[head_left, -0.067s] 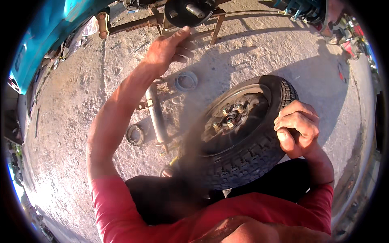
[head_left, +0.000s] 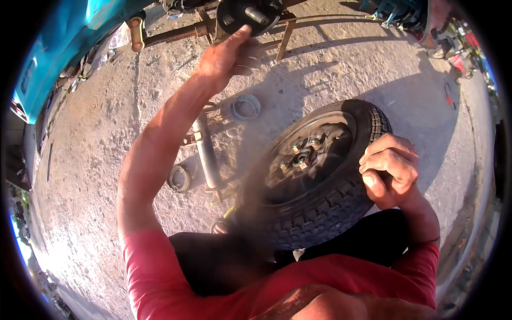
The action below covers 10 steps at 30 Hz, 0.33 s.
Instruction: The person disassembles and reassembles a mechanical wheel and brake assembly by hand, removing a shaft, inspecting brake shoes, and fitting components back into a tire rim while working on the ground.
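top centre of frame, your left hand [head_left: 226, 56] reaches open-fingered to the hub [head_left: 246, 15]; right hand [head_left: 388, 169] clamps the wheel [head_left: 314, 173] at centre right. looks like mounting prep; next, lift and line it up.

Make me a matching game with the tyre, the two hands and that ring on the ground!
Things:
1. tyre
2. left hand
3. right hand
4. ring

Places or states:
A. lying flat on the concrete
B. gripping the tyre's tread
C. reaching up to the black hub
D. standing tilted against the person's lap

Pairs: 1-D, 2-C, 3-B, 4-A
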Tool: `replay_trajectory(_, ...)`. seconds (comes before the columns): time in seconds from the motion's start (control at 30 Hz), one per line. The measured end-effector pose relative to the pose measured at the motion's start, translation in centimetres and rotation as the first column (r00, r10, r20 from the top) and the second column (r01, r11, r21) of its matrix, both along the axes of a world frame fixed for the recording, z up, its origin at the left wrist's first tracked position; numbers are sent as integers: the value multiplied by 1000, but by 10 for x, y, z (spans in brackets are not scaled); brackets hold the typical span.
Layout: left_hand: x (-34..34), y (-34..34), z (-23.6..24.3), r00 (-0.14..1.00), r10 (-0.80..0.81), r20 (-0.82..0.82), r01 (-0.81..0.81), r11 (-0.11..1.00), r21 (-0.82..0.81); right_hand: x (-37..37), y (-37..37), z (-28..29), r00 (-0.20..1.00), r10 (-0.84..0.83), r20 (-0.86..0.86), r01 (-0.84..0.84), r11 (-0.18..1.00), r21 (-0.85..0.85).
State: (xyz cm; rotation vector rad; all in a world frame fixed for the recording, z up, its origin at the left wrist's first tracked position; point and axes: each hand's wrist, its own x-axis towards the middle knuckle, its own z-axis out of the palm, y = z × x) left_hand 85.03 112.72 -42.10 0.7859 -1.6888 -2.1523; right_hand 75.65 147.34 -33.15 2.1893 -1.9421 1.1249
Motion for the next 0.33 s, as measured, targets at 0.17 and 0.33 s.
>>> replay_trajectory(0.17, -63, -14, -12, 959, 235, -157, -174, 929, 327, 10, 2, 0, 999, 50, 19, -50, 999, -4)
replay_trajectory(0.33, -71, 9, 5, 921, 374, -111, -317, 882, 348, 15, 11, 0, 997, 72, -11, -72, 997, 18)
